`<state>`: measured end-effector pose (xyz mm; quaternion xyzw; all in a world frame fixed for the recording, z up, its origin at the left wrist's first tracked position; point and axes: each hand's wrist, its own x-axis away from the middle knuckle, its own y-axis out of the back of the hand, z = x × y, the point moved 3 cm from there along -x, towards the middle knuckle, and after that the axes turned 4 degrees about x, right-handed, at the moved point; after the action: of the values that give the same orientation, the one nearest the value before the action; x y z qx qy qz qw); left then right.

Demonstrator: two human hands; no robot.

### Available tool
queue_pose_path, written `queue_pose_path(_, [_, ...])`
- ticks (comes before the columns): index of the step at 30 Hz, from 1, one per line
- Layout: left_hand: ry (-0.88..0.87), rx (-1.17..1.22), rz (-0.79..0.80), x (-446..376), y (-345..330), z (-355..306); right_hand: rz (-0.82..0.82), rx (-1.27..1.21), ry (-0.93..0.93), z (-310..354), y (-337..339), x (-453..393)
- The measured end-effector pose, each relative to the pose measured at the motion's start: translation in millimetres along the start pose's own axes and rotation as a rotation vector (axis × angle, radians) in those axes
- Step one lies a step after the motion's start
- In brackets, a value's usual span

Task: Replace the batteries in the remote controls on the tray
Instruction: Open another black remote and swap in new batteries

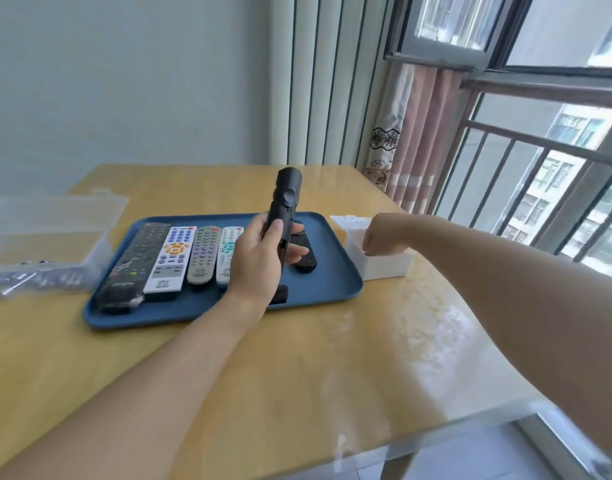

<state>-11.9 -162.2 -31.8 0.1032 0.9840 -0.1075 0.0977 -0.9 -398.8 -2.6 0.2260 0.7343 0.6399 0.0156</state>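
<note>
head view: a blue tray [335,271] lies on a yellow wooden table [297,358], and everything here is placed against that tray. the left hand [259,261] is raised above the tray's middle, its fingers [297,252] and thumb curled round a black remote control [283,216] held nearly upright, top end pointing away from the person. the remote's lower end is hidden behind the hand.

on the tray's left half four remotes lie side by side, long ways toward the person: a black remote in plastic wrap [134,265] at the far left, then a white remote with orange buttons [171,259], then a grey remote [201,254], then a white remote with teal buttons [228,251], partly covered by the left hand. a further small black remote [304,261] lies on the tray just right of the hand, and a small black piece [280,294] lies on the tray near its front edge, below the wrist.

just right of the tray stands an open white box [387,268]. the right hand [384,237] is over it, fingers curled downward into the box; whether they hold anything cannot be told.

left of the tray sits a clear plastic box [51,233], lid open, with batteries [37,277] inside at its front.
</note>
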Motion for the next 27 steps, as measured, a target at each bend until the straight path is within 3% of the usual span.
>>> queue_pose_path(4, [0.013, -0.005, -0.035, 2.0, 6.0, -0.3, 0.054, -0.046, -0.021, 6.6, 0.6, -3.4])
queue_pose_path(11, [0.05, -0.005, -0.05, 3.1, 7.3, 4.1, -0.066, 0.099, -0.036, 21.9, 0.3, -4.3])
queue_pose_path(15, [0.058, 0.004, -0.066, 2.7, 9.2, 3.1, -0.093, 0.023, 0.054, 20.0, 6.3, 4.5])
queue_pose_path(20, [0.066, 0.024, -0.065, 2.0, 9.5, 1.7, -0.208, -0.658, 0.155, -4.5, 39.5, 11.6])
queue_pose_path(22, [0.069, 0.026, -0.062, 1.7, 9.0, 1.7, -0.183, -0.877, 0.2, -5.3, 44.5, 16.0])
queue_pose_path(27, [0.083, 0.021, -0.068, 2.7, 9.8, 2.5, -0.116, -1.035, 0.248, -2.0, 33.8, 15.6])
